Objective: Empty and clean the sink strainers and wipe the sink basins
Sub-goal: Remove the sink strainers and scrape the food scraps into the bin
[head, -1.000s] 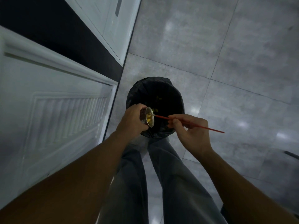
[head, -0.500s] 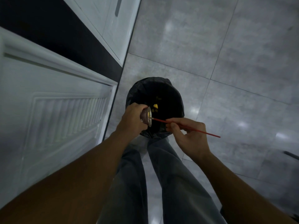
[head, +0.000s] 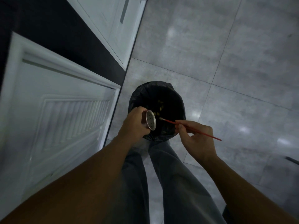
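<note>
My left hand [head: 135, 122] grips a small metal sink strainer [head: 150, 120], tipped on its side over a bin lined with a black bag [head: 177, 101]. The strainer's perforated inside faces right and looks bare of scraps. My right hand [head: 196, 138] pinches a thin red stick [head: 191, 128] whose pale tip hangs just right of the strainer's rim, not touching it. Yellow food scraps [head: 159, 107] lie inside the bin.
White cabinet doors [head: 53, 120] run along the left, with a dark gap above them. Grey floor tiles [head: 226, 62] spread to the right. My legs in grey trousers [head: 161, 183] stand just below the bin.
The yellow scraps that sat in the strainer have dropped into the bin. The red stick's tip has come out of the strainer and drawn back to the right.
</note>
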`<state>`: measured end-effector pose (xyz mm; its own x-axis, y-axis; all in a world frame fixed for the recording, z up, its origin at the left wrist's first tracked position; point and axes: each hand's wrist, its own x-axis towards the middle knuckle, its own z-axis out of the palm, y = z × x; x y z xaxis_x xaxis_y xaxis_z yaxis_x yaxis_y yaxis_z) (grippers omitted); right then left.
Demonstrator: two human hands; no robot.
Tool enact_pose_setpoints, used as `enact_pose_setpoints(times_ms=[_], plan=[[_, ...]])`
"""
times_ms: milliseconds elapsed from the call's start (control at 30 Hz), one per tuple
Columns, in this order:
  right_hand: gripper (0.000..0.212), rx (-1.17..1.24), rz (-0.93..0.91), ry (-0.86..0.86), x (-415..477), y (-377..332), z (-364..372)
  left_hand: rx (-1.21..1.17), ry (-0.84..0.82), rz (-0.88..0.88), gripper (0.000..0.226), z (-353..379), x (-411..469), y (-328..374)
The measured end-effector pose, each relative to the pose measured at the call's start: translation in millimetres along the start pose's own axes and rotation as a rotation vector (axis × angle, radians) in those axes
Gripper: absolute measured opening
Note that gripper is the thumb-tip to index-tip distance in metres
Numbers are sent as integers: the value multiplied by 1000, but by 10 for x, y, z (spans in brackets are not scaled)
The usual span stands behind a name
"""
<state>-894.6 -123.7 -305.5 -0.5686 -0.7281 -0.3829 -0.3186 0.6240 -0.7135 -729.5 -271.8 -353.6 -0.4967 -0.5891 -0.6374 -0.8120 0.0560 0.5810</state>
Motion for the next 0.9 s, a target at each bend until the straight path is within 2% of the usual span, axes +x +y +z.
enact_pose_setpoints(times_ms=[200, 367, 533, 667, 733, 900], plan=[[19, 48, 24, 37, -63, -204, -172, -97, 13, 29, 94, -212, -275, 134], [19, 78, -32, 53, -198, -617, -476, -150, 106, 96, 84, -642, -721, 466], [13, 142, -140, 107, -363, -1271, -867, -241, 221, 90, 75, -1186, -1329, 903], [6, 153, -249, 171, -521, -1969, -1094, -306, 374, 101, 76, -1604, -1919, 1169], [6, 143, -364, 176, -601, -2363, -1143, -363, 478, 100, 73, -1816, -2190, 1241], [15, 262, -596, 82, -755, -3294, -1031, -490, 704, 68, 65, -2415, -2770, 1194]])
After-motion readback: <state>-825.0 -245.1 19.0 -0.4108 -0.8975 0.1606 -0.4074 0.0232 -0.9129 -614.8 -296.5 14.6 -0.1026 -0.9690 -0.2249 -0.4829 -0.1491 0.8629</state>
